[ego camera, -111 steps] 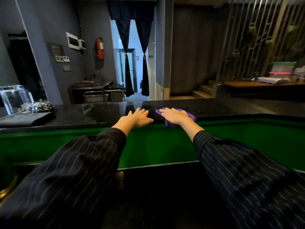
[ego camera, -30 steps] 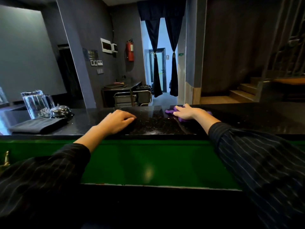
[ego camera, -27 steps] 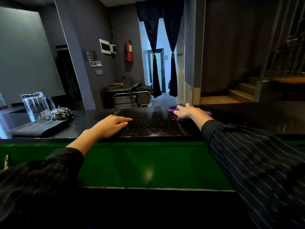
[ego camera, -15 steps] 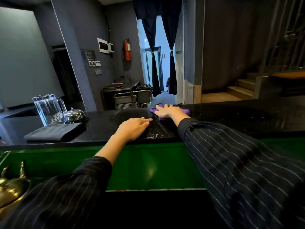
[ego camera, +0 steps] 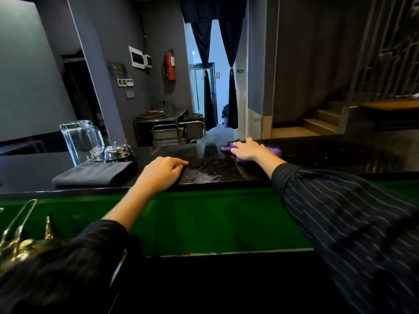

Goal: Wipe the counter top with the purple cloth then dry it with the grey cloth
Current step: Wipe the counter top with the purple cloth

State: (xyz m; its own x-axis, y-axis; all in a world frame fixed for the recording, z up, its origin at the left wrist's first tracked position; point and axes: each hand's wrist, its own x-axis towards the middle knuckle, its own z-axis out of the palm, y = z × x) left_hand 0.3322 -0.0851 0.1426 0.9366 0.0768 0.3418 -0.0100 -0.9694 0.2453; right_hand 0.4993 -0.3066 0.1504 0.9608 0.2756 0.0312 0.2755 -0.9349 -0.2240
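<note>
Head view: the right hand [ego camera: 248, 150] lies flat on the purple cloth [ego camera: 274, 152] at the far side of the black worktop [ego camera: 340, 152], its grip wide, palm pressing rather than clutching. The left hand [ego camera: 162, 175] rests at the near edge, fingers loosely bent, holding nothing. Wet streaks shine between the hands. To wipe well, press evenly and draw overlapping strokes leftward, stopping short of the folded grey cloth [ego camera: 95, 173] so that it is dry for later. Behind that cloth stands a clear glass jug [ego camera: 79, 141], which looks empty, beside a metal bell [ego camera: 118, 151].
</note>
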